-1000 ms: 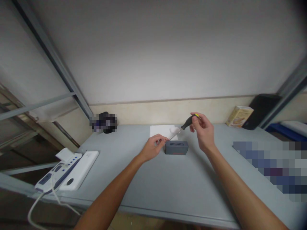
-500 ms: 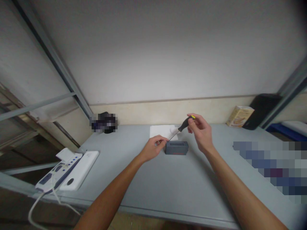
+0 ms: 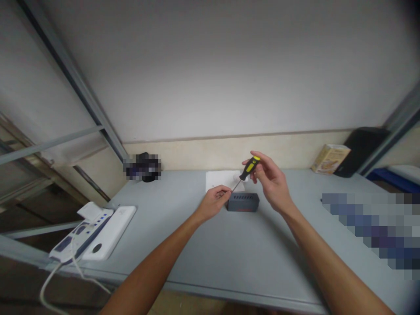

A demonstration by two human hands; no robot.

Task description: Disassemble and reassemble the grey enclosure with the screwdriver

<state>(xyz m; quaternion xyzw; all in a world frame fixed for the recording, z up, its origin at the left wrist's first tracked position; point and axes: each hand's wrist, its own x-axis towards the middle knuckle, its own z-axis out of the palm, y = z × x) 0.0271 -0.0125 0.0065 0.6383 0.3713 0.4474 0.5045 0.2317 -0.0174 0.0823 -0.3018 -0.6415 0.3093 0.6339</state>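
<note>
A dark grey box (image 3: 243, 204) with a row of slots along its top and red marking low on its front sits on the table. My right hand (image 3: 271, 179) holds a black and yellow screwdriver (image 3: 250, 168) by the handle, thumb on one side. The shaft slants down to the left, its tip meeting the fingertips of my left hand (image 3: 215, 202) at the box's upper left corner. The fingers of that left hand are pinched together against the box's left end; what lies between them is hidden. White paper (image 3: 218, 178) lies behind the box.
On the left of the grey table (image 3: 210, 262) are a power strip (image 3: 80, 234) with cables and a flat white device (image 3: 110, 234). A yellow carton (image 3: 330, 159) and a black case (image 3: 361, 151) stand at the back right. Blurred patches cover items on both sides.
The screwdriver handle has turned, so its yellow panel now shows, and it stands slightly steeper. My right hand has shifted a little left and its fingers have rolled. The left hand stays nearly still.
</note>
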